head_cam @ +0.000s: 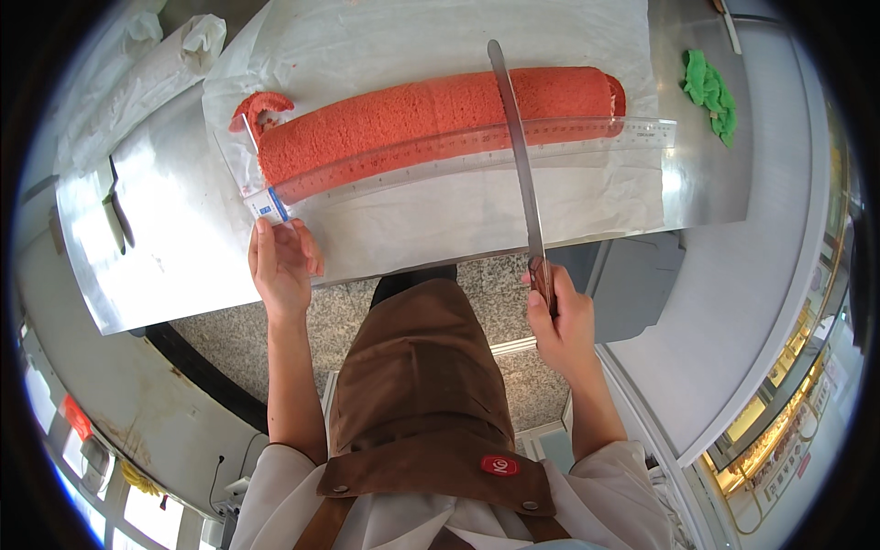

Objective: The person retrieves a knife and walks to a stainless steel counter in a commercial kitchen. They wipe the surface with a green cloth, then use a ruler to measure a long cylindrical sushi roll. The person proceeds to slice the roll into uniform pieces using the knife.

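Note:
A long red sponge cake roll [385, 113] lies on white baking paper [440, 206] on the metal worktable. Along its near side is a clear plastic ruler [405, 168], its left end bearing a white and blue label. My left hand [282, 265] pinches that labelled end between thumb and fingers. In my right hand [564, 316] is the brown handle of a long serrated bread knife [520, 155]. Its blade points away from me and crosses above the ruler and the roll, right of the middle; whether it touches the cake I cannot tell. A curled offcut [268, 103] rests by the roll's left end.
A small knife [118, 213] lies at the left of the metal worktable [158, 275]. Paper-wrapped rolls [165, 65] are at the back left. A crumpled green cloth [711, 96] lies at the right, with another utensil [729, 27] behind it. A grey bin [636, 285] stands below the table's front edge.

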`<action>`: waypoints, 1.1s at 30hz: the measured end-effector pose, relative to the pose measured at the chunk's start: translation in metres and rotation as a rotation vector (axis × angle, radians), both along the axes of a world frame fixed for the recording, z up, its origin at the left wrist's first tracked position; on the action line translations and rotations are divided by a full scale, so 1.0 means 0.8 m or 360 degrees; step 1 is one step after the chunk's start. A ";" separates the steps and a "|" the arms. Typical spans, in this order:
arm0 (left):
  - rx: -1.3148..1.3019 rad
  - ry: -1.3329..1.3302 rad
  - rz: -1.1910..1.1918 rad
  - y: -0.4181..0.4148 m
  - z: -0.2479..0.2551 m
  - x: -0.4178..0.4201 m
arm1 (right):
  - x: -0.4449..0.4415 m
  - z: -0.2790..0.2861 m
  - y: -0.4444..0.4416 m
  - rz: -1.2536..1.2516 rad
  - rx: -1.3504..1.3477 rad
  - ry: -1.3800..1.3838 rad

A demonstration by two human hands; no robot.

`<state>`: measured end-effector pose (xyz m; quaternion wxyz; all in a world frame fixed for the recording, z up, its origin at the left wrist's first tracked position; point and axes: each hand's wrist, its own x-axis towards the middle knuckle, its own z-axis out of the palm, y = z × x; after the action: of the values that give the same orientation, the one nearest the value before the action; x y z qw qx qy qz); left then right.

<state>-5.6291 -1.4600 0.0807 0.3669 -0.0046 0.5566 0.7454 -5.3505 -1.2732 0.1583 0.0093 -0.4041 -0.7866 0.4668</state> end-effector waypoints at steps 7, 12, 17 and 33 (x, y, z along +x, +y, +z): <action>-0.0033 -0.0015 0.0017 0.001 0.001 -0.001 | 0.006 0.003 -0.003 -0.0179 -0.0087 0.0162; -0.0084 -0.0025 0.0070 0.003 0.004 0.001 | 0.014 -0.010 0.008 -0.0217 -0.0073 0.0112; -0.0060 -0.0017 0.0043 0.001 0.002 0.000 | 0.013 -0.017 0.015 -0.0204 -0.0027 0.0164; -0.0022 -0.0012 0.0023 -0.001 -0.001 -0.001 | 0.004 -0.012 0.032 -0.0088 -0.0032 0.0089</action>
<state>-5.6298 -1.4612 0.0801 0.3637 -0.0141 0.5603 0.7441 -5.3470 -1.2475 0.1490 0.0402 -0.4125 -0.7699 0.4853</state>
